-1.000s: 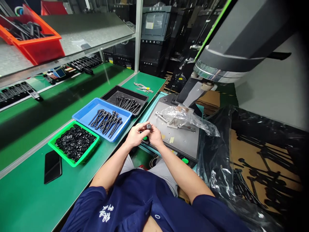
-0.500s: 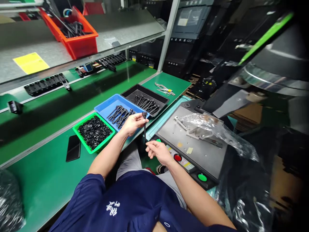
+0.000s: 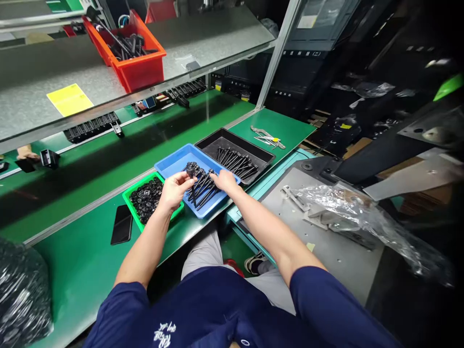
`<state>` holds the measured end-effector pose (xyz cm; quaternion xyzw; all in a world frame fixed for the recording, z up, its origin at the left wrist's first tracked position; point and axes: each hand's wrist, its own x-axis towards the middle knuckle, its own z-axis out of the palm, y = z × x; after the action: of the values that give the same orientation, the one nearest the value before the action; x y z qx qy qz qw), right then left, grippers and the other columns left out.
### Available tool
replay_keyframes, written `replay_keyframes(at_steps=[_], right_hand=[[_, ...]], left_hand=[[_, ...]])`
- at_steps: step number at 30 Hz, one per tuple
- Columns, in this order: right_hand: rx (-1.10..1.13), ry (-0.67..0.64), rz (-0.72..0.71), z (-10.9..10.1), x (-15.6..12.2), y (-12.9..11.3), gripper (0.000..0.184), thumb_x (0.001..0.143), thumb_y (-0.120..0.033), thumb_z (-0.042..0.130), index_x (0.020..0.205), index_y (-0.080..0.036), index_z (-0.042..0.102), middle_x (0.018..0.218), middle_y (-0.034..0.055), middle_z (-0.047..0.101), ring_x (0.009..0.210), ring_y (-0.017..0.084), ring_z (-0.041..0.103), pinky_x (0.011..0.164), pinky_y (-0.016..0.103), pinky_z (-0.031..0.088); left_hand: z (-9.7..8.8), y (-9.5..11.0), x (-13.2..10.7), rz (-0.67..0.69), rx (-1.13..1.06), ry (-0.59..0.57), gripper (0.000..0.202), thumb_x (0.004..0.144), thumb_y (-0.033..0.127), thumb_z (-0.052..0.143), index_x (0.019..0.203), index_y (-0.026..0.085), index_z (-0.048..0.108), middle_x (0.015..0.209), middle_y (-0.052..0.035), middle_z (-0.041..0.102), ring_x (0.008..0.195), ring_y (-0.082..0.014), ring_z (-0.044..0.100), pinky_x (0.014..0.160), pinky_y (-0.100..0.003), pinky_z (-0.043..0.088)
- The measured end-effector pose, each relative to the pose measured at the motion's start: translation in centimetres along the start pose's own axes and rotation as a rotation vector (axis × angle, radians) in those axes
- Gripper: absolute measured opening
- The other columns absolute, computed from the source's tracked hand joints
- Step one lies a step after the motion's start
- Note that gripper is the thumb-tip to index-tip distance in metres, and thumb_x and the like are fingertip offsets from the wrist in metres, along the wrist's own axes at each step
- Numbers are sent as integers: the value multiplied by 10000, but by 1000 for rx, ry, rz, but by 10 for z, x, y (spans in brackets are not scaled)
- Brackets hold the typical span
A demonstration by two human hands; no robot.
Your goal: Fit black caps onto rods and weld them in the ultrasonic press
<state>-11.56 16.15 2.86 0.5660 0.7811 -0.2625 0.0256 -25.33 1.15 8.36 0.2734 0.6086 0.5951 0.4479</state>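
Observation:
Over the blue tray point(image 3: 174, 157), my left hand point(image 3: 174, 191) pinches a black rod with a wide head point(image 3: 193, 191), holding it head up. My right hand point(image 3: 225, 181) is at the right side of the same tray. Its fingertips are closed at the head of one of several similar black rods point(image 3: 206, 193) lying there; my fingers partly hide that head. Left of the blue tray is a green bin point(image 3: 127, 195) full of small black parts point(image 3: 145, 195). Behind to the right, a black tray point(image 3: 213, 140) contains more black rods point(image 3: 237, 162).
A phone point(image 3: 122, 224) and a plastic bag point(image 3: 23, 295) are on the green bench at left. Pliers-like tools point(image 3: 268, 137) lie far right. An orange bin point(image 3: 143, 72) stands on the shelf. Another person's hand point(image 3: 27, 153) shows far left. A machine plate point(image 3: 290, 217) is at right.
My right hand has left the lower end of the held rod and reached forward into the blue tray. My left hand keeps the rod, now over the tray. The view has shifted left.

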Motion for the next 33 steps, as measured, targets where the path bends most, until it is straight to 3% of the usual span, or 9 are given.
replay_keyframes(at_steps=[3,7,10,13,16,18,26,33], right_hand=[[-18,-96,112,20,31,-20,749,828,-649,538,1288,-59,563,1224,224,564,1151,349,559,941,432,459],[172,15,102,37,39,-15,461,798,-533,573,1057,-155,628,1043,95,641,1007,292,606,848,411,479],[434,167,-176,40,29,-2,316,826,-446,584,959,-166,644,929,19,648,896,187,605,871,342,470],[636,299,-522,37,9,4,304,846,-358,609,1068,-160,674,1102,21,637,1013,139,598,965,280,454],[642,489,-771,32,-12,3,291,887,-299,601,1116,-133,667,1140,49,624,1076,112,588,978,237,461],[602,585,-859,28,-21,1,277,890,-236,603,1140,-126,652,1140,53,622,1089,104,585,989,235,466],[537,691,-980,16,-31,-1,300,882,-172,611,1179,-140,623,1201,59,606,1157,125,569,1022,288,477],[512,702,-980,14,-34,3,311,889,-169,601,1199,-155,615,1219,48,600,1170,116,563,1021,284,473]], left_hand=[[-1,-11,4,-46,-21,-9,743,512,432,823,1089,18,603,1017,-97,619,889,-63,621,817,-130,494],[-5,-15,15,-96,-32,32,755,499,413,828,1093,12,591,1013,-104,620,887,-70,619,819,-150,493],[-8,-12,21,-90,-19,38,749,518,418,818,1100,4,593,1018,-114,620,874,-65,612,818,-153,494],[-9,-13,22,-35,47,3,683,572,429,785,1075,-2,617,1020,-111,619,852,-43,594,796,-127,489],[-6,-20,21,45,160,-53,617,653,451,730,1087,22,649,1044,-98,614,839,-29,575,771,-117,486],[-3,-27,21,82,215,-75,588,689,458,702,1104,45,663,1043,-86,613,820,-20,565,767,-118,488],[9,-37,25,181,271,-76,476,731,407,672,1060,63,689,1053,-60,619,888,10,591,833,-41,475],[9,-42,27,228,349,-94,467,775,429,635,1107,106,691,1060,-41,620,929,9,592,912,-67,475]])
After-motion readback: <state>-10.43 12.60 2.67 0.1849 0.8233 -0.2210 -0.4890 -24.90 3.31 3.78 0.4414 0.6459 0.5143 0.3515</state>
